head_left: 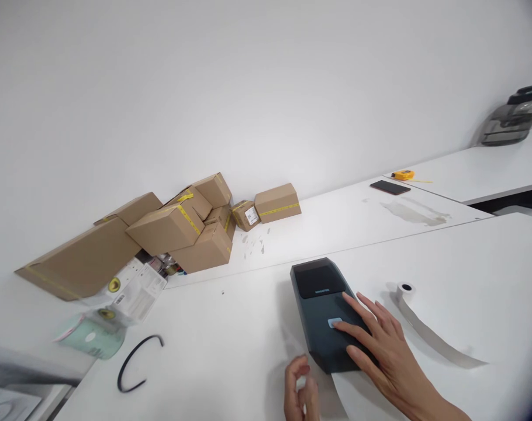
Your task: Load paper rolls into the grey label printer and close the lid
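One dark teal device lies on the near part of the white table, right of the middle; it has one black screen at its far end and one pale blue button. The right hand lies over its right side, fingers spread and grasping nothing, one fingertip on the button. The left hand is curled just beside the near left corner; a pale patch shows within its fingers, and I cannot tell whether they hold anything.

To the right are one paper roll with a trailing strip, and, farther off, one phone, one yellow tape measure and one bottle. To the left lies one black curved band.

Two cardboard boxes stand at the far side; left of them is a pile of boxes, at least six, overlapping too much for a sure count. Packages and a mint-green container sit nearer, the small items behind them unclear. The left hand and right forearm are cut off below.
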### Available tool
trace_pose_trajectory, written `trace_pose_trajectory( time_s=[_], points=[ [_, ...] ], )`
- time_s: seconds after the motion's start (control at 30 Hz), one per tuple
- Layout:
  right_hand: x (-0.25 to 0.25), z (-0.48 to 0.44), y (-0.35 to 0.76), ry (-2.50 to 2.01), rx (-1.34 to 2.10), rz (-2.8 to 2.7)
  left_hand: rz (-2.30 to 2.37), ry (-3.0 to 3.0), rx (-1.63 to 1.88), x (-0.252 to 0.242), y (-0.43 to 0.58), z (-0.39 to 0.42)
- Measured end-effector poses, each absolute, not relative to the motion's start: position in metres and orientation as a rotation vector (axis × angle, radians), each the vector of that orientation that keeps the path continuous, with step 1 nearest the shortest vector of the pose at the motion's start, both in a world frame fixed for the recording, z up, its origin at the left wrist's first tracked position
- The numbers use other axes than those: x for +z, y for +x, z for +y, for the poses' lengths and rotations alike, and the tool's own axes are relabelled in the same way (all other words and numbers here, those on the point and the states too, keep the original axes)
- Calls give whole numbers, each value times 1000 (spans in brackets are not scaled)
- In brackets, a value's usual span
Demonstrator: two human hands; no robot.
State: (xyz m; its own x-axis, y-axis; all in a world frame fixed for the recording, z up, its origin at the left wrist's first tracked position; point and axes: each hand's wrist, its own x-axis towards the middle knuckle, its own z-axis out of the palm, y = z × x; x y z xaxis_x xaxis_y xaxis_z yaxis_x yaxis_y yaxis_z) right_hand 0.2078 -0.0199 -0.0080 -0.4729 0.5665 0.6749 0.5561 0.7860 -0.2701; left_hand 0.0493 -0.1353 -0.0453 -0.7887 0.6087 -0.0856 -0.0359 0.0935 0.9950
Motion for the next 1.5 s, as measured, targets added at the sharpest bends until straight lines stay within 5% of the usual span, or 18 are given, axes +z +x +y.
trace_pose_trajectory(
  time_s=[0.27, 0.63, 1.0, 1.33, 1.5],
  points=[
    [-15, -21, 202, -917, 117, -2163, 1695, 691, 1773, -30, 62, -119],
    [-20, -22, 226, -1075, 790, -1785, 1607, 657, 1801, -19, 68, -105],
    [-69, -38, 223, -1151, 934, -1709, 1740, 599, 1675, -28, 74, -111],
    [33, 17, 201, -830, 528, -1871, 1661, 901, 1813, 41, 38, -80],
    [90, 74, 167, -783, 429, -1852, 1823, 925, 1695, 27, 19, -47]
  ],
)
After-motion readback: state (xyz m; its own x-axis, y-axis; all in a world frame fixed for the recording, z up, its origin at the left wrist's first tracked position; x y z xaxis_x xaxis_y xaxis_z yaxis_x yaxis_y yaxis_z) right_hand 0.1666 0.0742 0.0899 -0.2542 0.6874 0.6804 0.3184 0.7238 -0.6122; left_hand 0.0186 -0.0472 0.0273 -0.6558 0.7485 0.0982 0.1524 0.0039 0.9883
